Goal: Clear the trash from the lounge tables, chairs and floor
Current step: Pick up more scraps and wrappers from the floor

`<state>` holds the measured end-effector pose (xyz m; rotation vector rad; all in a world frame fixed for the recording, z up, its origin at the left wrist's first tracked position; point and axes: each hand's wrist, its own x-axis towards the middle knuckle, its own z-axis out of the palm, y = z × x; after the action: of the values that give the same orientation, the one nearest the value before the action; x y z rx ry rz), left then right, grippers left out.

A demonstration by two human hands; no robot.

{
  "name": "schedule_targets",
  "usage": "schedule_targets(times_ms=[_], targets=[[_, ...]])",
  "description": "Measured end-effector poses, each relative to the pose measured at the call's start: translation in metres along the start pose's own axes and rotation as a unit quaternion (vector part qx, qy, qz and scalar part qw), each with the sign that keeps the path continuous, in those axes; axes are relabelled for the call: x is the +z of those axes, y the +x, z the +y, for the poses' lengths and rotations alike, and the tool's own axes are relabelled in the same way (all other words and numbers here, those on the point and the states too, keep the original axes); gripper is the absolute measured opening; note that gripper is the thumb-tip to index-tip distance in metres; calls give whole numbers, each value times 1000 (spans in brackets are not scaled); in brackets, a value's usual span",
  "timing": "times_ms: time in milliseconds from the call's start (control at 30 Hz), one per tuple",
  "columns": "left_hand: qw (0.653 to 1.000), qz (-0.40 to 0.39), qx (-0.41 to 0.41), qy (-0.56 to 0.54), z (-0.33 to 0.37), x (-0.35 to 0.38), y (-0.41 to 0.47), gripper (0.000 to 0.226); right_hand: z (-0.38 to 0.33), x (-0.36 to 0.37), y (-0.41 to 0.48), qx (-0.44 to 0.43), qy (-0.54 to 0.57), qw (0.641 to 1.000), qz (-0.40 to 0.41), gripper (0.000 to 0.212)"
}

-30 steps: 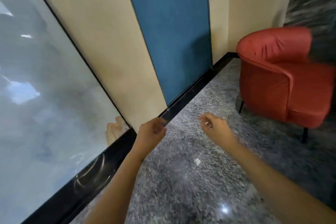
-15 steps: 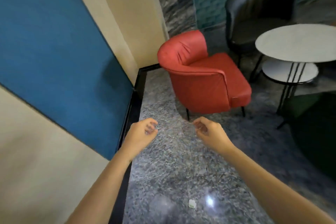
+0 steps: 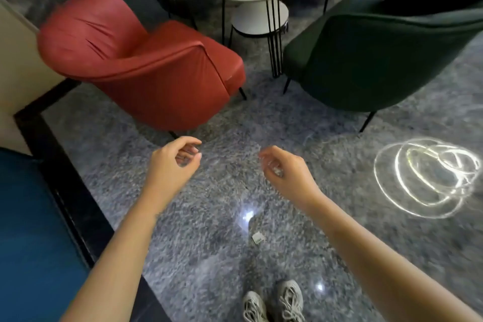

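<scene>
On the speckled grey stone floor (image 3: pixel 183 243), just ahead of 2 grey sneakers (image 3: pixel 273 303), lies a small white paper scrap (image 3: pixel 257 238). Fingers of the left hand (image 3: pixel 172 162) hang loosely curled, empty; the right hand (image 3: pixel 287 172) is blurred, its grip unreadable.

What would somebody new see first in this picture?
Probably the big red chair at the upper left, bright against the grey floor. Next comes the glowing white swirl of light on the floor at the right. The left hand and right hand hang loosely curled in the middle, above a tiny white scrap on the floor.
</scene>
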<state>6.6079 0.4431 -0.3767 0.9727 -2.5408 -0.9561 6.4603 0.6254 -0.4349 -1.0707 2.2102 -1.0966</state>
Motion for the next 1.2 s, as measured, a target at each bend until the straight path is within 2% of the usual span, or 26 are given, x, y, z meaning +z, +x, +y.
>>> schedule_targets(times_ms=[167,333,533,733,867,1000,1200], targets=[[998,-49,-12,-34,-55,90,-5,20,91,52,-7,48,22,998,27,20],[993,-90,-33,-69,-152,205,-18,28,216,149,-13,91,31,995,35,22],[972,-178,-112,-103,-294,357,-54,23,366,287,-53,150,4,988,-37,35],[953,-226,-181,-89,-421,497,-97,22,490,410,-79,211,-29,975,-70,43],[942,-249,-218,-63,-474,567,-122,27,540,473,-71,193,-69,970,-129,59],[941,-238,-237,-46,-501,601,-133,39,563,511,-63,142,-146,963,-174,72],[936,-234,-259,-53,-513,618,-135,41,584,527,-55,100,-226,956,-159,51]])
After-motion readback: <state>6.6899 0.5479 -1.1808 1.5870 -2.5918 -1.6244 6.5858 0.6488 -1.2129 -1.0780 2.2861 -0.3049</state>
